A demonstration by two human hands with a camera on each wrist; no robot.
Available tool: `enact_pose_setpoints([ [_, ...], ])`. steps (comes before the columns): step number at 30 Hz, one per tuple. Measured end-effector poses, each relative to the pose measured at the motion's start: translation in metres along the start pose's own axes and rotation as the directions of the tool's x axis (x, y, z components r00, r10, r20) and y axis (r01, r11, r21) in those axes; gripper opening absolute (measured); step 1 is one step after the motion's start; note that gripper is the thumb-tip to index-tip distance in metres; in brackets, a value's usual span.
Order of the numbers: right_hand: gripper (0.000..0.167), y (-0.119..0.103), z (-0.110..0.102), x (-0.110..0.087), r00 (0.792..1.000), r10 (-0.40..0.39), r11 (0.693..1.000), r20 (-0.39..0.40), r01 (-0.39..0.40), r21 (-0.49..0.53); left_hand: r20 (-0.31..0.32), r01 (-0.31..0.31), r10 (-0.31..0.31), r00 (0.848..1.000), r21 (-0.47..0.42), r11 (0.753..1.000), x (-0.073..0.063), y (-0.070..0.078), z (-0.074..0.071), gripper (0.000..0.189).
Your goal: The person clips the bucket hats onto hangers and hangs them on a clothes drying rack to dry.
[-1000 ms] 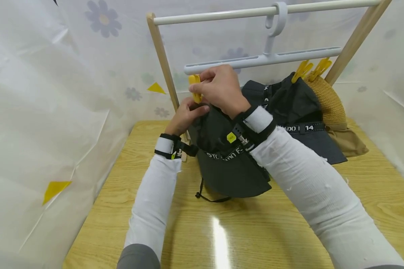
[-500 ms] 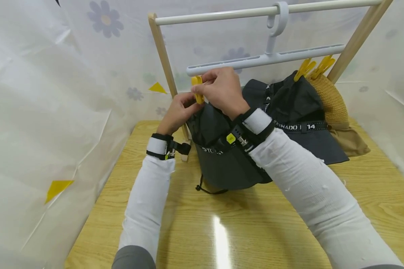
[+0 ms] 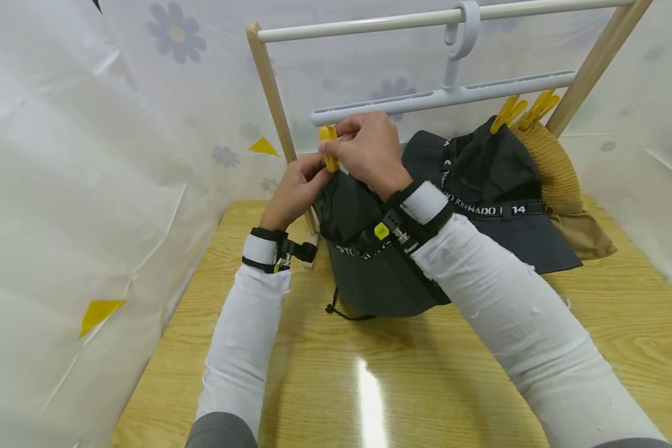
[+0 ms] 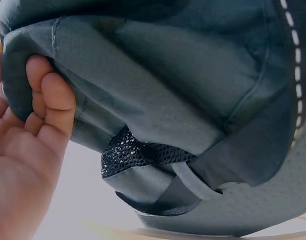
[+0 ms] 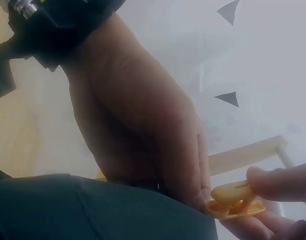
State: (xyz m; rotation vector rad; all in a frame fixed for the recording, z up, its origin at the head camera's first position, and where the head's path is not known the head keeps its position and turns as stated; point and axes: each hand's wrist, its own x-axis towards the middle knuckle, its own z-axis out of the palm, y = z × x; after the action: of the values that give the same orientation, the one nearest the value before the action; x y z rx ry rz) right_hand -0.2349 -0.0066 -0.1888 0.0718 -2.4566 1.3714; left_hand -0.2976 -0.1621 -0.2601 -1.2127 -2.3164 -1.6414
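Note:
My right hand (image 3: pixel 372 149) pinches a yellow clothespin (image 3: pixel 328 146) upright just below the left end of the light grey hanger (image 3: pixel 369 112). The clothespin's lower end is right at the crown of a dark bucket hat (image 3: pixel 381 283) with a lettered band and a cord. Beside it, my left hand (image 3: pixel 292 193) pinches the hat's crown. In the left wrist view, the left fingers (image 4: pixel 58 100) lie against the folded cloth, and the hat's mesh lining (image 4: pixel 125 155) shows. The right wrist view has the right thumb and fingers on the clothespin's handles.
The hanger hooks onto the white bar (image 3: pixel 358 27) of a wooden-legged rack. On its right, yellow clothespins (image 3: pixel 506 115) hold a second dark hat (image 3: pixel 493 171) and a tan woven hat (image 3: pixel 554 165). Underneath is a wood-grain table (image 3: pixel 313 373); a pale flowered curtain (image 3: pixel 117 155) surrounds it.
My left hand has shifted slightly left and up along the crown, and the bucket hat's brim has swung up and left a little. The right hand keeps its pinch on the clothespin, nearly still.

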Motion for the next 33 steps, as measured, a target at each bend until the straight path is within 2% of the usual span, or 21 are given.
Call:
enact_pose_setpoints([
  [11,0.034,0.002,0.003,0.0,1.0,-0.008,1.0,-0.016,0.009,0.016,-0.116,0.017,-0.028,0.993,-0.092,0.996,-0.007,-0.002,0.007,0.016],
  [14,0.034,0.003,0.004,0.0,1.0,-0.01,1.0,-0.023,0.01,0.017,-0.144,0.021,-0.034,0.989,-0.092,0.995,-0.008,-0.003,0.008,0.017],
  [20,0.034,0.003,0.006,0.0,0.999,-0.015,1.0,-0.043,0.015,0.018,-0.163,0.015,-0.033,0.986,-0.109,0.994,-0.01,-0.004,0.009,0.019],
  [26,0.034,0.003,0.007,0.0,0.998,-0.012,0.999,-0.054,0.013,0.03,-0.18,-0.017,-0.015,0.984,-0.172,0.985,-0.011,-0.004,0.009,0.016],
  [33,0.034,0.004,0.007,0.0,0.997,-0.007,1.0,-0.072,0.009,0.026,-0.277,-0.019,-0.034,0.96,-0.187,0.982,-0.009,-0.001,0.014,0.015],
])
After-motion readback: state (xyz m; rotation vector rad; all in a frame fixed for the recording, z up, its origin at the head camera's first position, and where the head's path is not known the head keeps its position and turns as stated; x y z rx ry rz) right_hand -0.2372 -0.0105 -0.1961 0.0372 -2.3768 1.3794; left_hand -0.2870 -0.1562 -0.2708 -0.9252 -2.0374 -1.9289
